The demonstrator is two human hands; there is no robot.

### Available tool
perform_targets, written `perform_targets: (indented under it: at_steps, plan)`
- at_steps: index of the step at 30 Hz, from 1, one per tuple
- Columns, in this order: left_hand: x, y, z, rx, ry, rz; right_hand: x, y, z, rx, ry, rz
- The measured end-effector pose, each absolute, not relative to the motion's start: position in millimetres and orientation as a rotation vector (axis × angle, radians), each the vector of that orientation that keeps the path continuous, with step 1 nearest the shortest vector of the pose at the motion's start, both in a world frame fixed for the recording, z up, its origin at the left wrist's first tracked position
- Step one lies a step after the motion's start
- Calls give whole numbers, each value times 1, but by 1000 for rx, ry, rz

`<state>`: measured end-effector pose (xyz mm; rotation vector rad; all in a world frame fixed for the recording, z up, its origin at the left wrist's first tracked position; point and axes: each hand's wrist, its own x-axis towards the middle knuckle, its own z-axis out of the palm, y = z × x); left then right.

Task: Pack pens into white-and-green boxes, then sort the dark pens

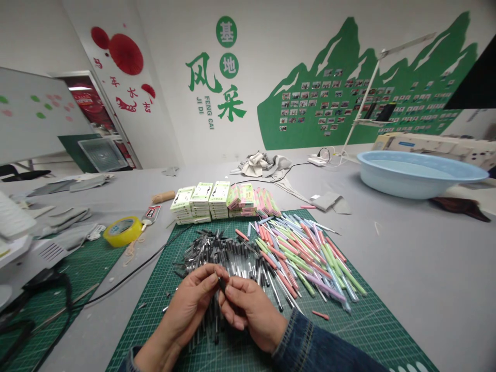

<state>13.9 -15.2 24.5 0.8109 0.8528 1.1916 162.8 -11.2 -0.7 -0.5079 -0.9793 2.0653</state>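
Note:
My left hand (pixel 197 294) and my right hand (pixel 251 305) meet over the near part of the green cutting mat (pixel 155 315). Between their fingertips is a small black pen piece (pixel 221 283), pinched from both sides and mostly covered; whether it is a cap or a longer part I cannot tell. Under and beyond the hands lies a heap of black and clear pens (pixel 220 250), with loose black caps seemingly among them. To the right spreads a pile of pastel pens (pixel 298 248) in pink, green, blue and purple. One short pink cap (pixel 320 315) lies apart.
Stacked green-and-white boxes (pixel 201 199) and pink-and-green boxes (pixel 248 199) stand at the mat's far edge. At left are yellow tape (pixel 123 231), a glue tube (pixel 151 214) and a black cable (pixel 143 261). A blue basin (pixel 411 175) sits far right; cloth scraps (pixel 263 164) lie behind.

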Motion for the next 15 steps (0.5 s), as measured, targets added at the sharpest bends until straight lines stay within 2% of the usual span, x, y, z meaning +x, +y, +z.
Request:
perform_targets:
  at_steps: [9, 15]
  plan:
    - [20, -17, 20, 774, 902, 1268, 161, -12, -5, -592, -1039, 1991]
    - [19, -17, 23, 867, 908, 1312, 162, -15, -2, -517, -1007, 2093]
